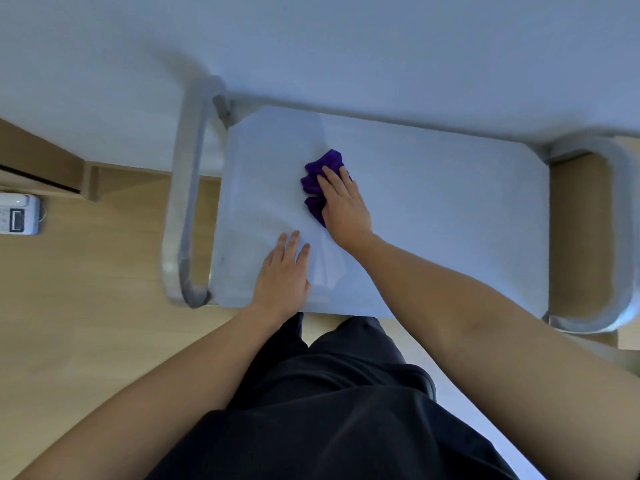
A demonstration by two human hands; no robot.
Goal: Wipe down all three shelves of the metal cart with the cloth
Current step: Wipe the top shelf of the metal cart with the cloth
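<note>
I look straight down on the top shelf (pixel 433 216) of the metal cart, a pale grey flat surface. A crumpled purple cloth (pixel 320 178) lies left of the shelf's middle. My right hand (pixel 343 206) presses flat on the cloth with straight fingers, covering its right part. My left hand (pixel 284 275) rests flat on the shelf near the front edge, fingers straight, holding nothing. The two lower shelves are hidden beneath the top one.
Tubular metal handles stand at the cart's left end (pixel 183 209) and right end (pixel 620 237). A white wall (pixel 311 46) runs right behind the cart. Wooden floor (pixel 86 289) lies to the left, with a white device (pixel 19 214) on it. My dark trousers (pixel 329 410) are below.
</note>
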